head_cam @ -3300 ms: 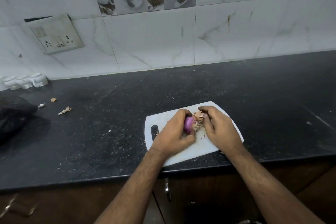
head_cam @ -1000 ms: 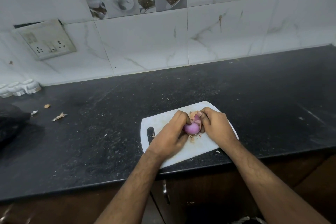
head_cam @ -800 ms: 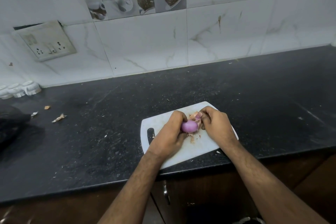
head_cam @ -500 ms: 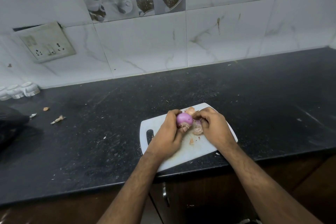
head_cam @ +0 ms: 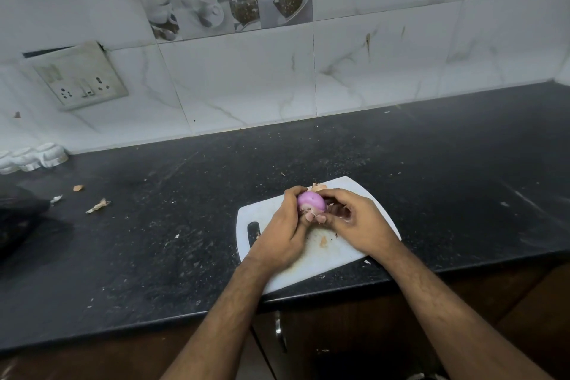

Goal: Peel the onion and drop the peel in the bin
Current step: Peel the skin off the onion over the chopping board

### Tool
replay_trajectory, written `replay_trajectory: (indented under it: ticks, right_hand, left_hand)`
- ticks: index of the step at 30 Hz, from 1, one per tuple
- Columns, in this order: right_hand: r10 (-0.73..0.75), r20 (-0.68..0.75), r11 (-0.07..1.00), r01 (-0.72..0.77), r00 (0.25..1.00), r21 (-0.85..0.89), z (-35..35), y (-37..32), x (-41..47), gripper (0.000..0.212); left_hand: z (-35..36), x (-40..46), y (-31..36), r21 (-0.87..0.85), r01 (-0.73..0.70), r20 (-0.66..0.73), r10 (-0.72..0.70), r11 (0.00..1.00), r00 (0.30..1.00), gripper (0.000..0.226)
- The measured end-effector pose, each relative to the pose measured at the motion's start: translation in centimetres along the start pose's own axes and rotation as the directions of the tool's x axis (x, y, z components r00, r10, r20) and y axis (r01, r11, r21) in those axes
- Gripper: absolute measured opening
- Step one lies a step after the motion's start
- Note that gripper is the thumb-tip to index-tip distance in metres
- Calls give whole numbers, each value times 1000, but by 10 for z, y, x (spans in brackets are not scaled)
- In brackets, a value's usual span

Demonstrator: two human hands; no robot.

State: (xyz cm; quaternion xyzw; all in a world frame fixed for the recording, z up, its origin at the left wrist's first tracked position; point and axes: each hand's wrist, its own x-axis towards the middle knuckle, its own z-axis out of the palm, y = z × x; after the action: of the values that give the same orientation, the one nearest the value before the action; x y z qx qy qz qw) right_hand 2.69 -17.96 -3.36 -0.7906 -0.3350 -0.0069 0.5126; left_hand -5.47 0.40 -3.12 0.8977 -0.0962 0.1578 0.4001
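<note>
Both hands on onion (head_cam: 311, 201); left hand (head_cam: 285, 231) gripping, right hand (head_cam: 357, 225) curled

Black bag (head_cam: 15, 219) cut by left edge

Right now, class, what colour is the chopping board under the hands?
White chopping board, clearest in the head view.

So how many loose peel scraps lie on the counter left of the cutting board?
3. A long scrap lies nearest the cutting board, a pale scrap lies further left, and a brown scrap sits behind them. Smaller flecks may go uncounted.
</note>
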Motion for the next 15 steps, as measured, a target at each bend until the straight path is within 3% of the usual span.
replay_trajectory:
  ticks: [4, 10, 15]
  right_hand:
    - [-59, -41, 998, 58, 997, -14, 0, -1, -1, 46]
    - [-87, -63, 996, 86, 994, -19, -1, -1, -3, 39]
    - [-123, -105, 991, 118, 987, -60, -1, 0, -2, 16]
  left_hand:
    - [0, -1, 4, -26, 21, 59, -19, 999, 998, 51]
    - [0, 0, 4, -16, 22, 89, -21, 1000, 996, 49]
    - [5, 2, 0, 28, 25, 100, -27, 999, 995, 40]
